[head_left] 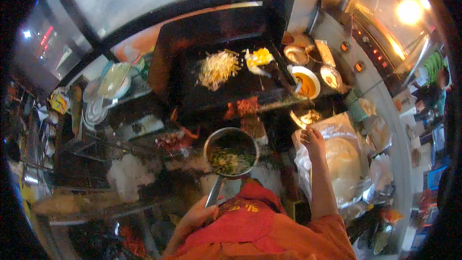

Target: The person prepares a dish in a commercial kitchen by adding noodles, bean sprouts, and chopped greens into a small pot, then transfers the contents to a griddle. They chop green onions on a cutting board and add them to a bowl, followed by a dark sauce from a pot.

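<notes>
My left hand (200, 211) is closed around the metal handle (214, 190) of a round saucepan (255, 143) held in front of my body. Chopped green and pale food (231, 160) lies in the pan. Farther right, my right hand (312, 139) has its fingers curled just below a dish (296, 118) of pale chopped bits. Whether it pinches anything is too blurred to tell. Beneath that forearm is a plastic bag (334, 131) over round, pale flat sheets (341, 151).
Ahead, a dark griddle (182, 86) bears a shredded heap (218, 68) and a cracked egg (260, 57). Reddish bits (243, 106) sit along its front edge. To its right stands a white bowl (316, 79) of orange-brown sauce. A glass-fronted lit appliance (382, 18) is at the far right.
</notes>
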Available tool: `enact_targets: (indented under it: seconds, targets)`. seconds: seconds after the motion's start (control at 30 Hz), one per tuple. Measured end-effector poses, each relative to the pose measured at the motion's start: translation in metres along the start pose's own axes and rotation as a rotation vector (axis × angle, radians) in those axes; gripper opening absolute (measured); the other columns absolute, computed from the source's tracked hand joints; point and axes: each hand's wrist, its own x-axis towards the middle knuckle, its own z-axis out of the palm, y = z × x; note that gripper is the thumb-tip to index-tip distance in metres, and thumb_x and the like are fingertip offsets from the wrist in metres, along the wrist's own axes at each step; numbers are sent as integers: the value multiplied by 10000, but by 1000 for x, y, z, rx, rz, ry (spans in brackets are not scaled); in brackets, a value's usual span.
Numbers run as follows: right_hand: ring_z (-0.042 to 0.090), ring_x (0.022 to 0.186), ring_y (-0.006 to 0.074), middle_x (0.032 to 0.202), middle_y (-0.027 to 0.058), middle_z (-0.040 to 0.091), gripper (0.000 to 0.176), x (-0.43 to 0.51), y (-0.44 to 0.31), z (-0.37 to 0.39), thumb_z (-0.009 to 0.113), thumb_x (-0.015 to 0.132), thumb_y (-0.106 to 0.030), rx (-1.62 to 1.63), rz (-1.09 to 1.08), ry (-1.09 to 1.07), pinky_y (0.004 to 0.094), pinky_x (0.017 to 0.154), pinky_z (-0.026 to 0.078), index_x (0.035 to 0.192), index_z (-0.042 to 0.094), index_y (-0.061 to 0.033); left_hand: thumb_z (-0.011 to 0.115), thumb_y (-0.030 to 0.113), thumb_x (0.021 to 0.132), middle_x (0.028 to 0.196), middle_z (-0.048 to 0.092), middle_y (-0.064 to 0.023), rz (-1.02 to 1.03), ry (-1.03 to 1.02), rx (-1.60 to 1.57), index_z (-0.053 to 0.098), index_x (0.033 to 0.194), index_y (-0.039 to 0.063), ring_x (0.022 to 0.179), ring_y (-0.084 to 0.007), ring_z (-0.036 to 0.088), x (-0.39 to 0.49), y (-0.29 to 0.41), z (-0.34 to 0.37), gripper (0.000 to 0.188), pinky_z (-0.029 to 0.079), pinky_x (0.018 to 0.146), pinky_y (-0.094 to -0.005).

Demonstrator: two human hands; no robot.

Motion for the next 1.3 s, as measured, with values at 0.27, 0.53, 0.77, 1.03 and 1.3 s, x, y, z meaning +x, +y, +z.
enact_targets:
  seconds: [0.27, 0.53, 0.77, 1.03, 1.3]
  targets:
    - [494, 584, 103, 779, 16, 556, 335, 222, 53, -38, 648, 893, -262, 189, 10, 357, 227, 479, 407, 1128, 552, -43, 479, 182, 948, 687, 514, -47, 158, 176, -71, 393, 1316, 9, 571, -142, 502, 74, 124, -13, 416, 430, 522, -271]
    - [575, 738, 203, 862, 125, 639, 330, 313, 20, -49, 555, 941, -300, -554, -215, 469, 306, 692, 453, 1020, 644, 8, 449, 174, 967, 686, 522, -74, 172, 163, -205, 383, 1328, 11, 544, -170, 506, 128, 140, -41, 402, 438, 494, -291]
    - [517, 636, 76, 775, 11, 611, 215, 267, -46, -31, 541, 952, -222, -259, -290, 444, 209, 568, 418, 953, 637, -29, 433, 173, 982, 732, 549, -68, 114, 164, -184, 399, 1329, 22, 616, -166, 532, 133, 131, -70, 380, 452, 563, -291]
    - [477, 544, 66, 672, 10, 575, 226, 219, -127, 50, 547, 945, -229, -247, -260, 302, 208, 484, 382, 874, 645, -39, 436, 203, 995, 782, 548, -36, 41, 172, -89, 425, 1324, 21, 680, -119, 510, 118, 115, -96, 376, 423, 637, -267]
    - [540, 625, 98, 737, 30, 614, 255, 218, -89, 214, 575, 923, -296, -309, -88, 3, 235, 555, 421, 921, 648, -51, 429, 273, 1007, 793, 538, -4, 68, 155, -71, 457, 1284, 14, 721, -97, 476, 119, 109, -98, 380, 374, 663, -234]
